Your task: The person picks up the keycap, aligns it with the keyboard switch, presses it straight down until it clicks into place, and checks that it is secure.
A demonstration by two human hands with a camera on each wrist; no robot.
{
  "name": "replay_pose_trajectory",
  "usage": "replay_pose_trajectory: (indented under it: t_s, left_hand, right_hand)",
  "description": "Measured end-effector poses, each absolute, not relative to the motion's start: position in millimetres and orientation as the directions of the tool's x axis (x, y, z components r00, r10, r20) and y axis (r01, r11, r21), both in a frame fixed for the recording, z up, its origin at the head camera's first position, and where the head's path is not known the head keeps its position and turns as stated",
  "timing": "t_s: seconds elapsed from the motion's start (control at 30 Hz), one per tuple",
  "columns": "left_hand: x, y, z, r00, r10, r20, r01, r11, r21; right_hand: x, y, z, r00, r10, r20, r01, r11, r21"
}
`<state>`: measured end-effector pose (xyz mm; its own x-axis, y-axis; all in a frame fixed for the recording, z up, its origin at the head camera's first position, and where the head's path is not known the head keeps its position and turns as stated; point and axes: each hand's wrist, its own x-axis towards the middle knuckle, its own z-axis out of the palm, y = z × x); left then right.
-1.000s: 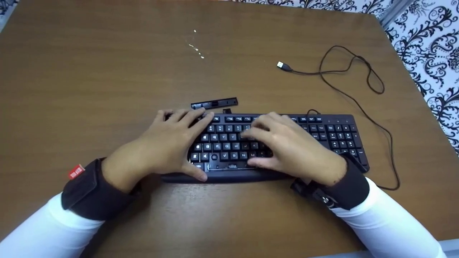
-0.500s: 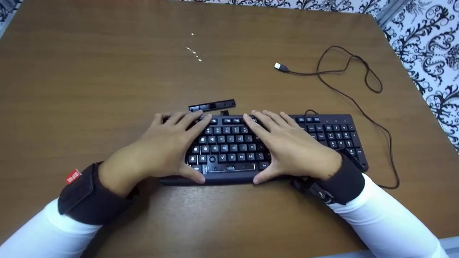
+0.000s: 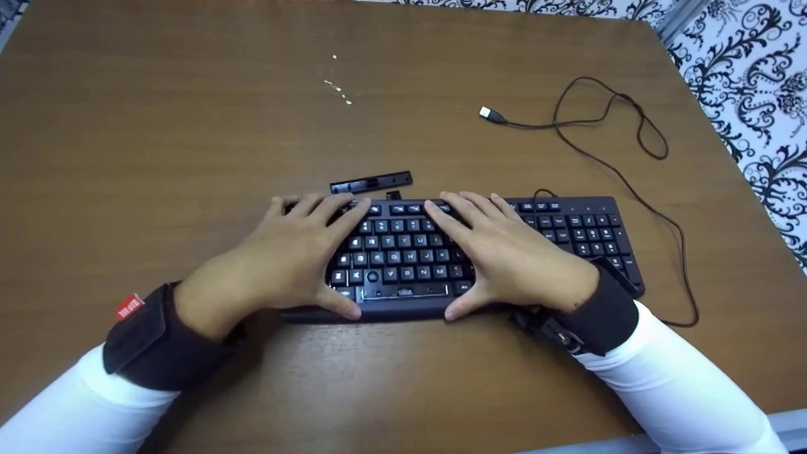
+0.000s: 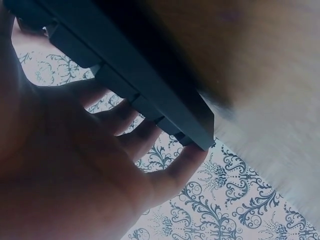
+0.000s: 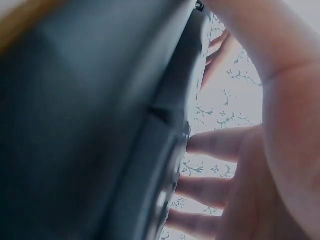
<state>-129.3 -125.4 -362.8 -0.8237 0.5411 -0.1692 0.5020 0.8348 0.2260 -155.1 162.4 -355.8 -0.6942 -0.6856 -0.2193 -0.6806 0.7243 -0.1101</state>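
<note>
A black keyboard (image 3: 403, 258) lies flat on the wooden table. My left hand (image 3: 287, 252) rests over its left part, fingers spread towards the far edge and thumb on the front edge. Likewise, my right hand (image 3: 504, 252) spans the part right of the middle, its thumb at the front edge. The space bar's slot (image 3: 405, 291) is bare, and one letter key's place (image 3: 372, 276) shows a round hole. Behind the keyboard lie a long narrow black piece (image 3: 371, 183), shaped like an upturned space bar, and a small black keycap (image 3: 393, 195). Keys under both palms are hidden.
The keyboard's cable (image 3: 599, 161) runs loosely over the right side of the table (image 3: 157, 126), ending in a USB plug (image 3: 492, 115). Small pale specks (image 3: 340, 91) lie further back. Beyond the table's right edge is a black-and-white patterned surface (image 3: 756, 94).
My right hand, with fingers bent over the middle keys a second ago, has spread out flat towards the far edge, thumb at the front edge. The left hand has stayed in place.
</note>
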Motion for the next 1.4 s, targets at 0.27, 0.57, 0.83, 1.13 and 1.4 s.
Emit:
replay_pose_trajectory:
  t_s: [0.27, 0.57, 0.83, 1.13, 1.4]
  left_hand:
    - [-125.4, -125.0, -360.8, -0.833, 0.532, -0.153, 0.497, 0.84, 0.216]
    - [-126.4, -118.0, -357.7, -0.819, 0.559, -0.133, 0.523, 0.821, 0.229]
    - [-122.1, -122.4, -357.2, -0.824, 0.55, -0.138, 0.511, 0.825, 0.241]
    - [-120.7, -124.6, -360.7, -0.829, 0.54, -0.144, 0.506, 0.834, 0.22]
    - [-120.5, -123.9, -359.6, -0.832, 0.535, -0.147, 0.498, 0.837, 0.226]
  right_hand:
    - [-153.9, 159.6, -353.5, -0.677, -0.706, -0.206, -0.701, 0.704, -0.11]
    - [-150.5, 168.0, -351.7, -0.698, -0.688, -0.198, -0.68, 0.724, -0.118]
    - [-162.7, 153.9, -328.8, -0.69, -0.655, -0.307, -0.623, 0.754, -0.207]
    - [-213.1, 113.7, -315.7, -0.556, -0.799, -0.229, -0.778, 0.597, -0.193]
    - [-223.6, 84.0, -321.2, -0.536, -0.774, -0.337, -0.776, 0.609, -0.164]
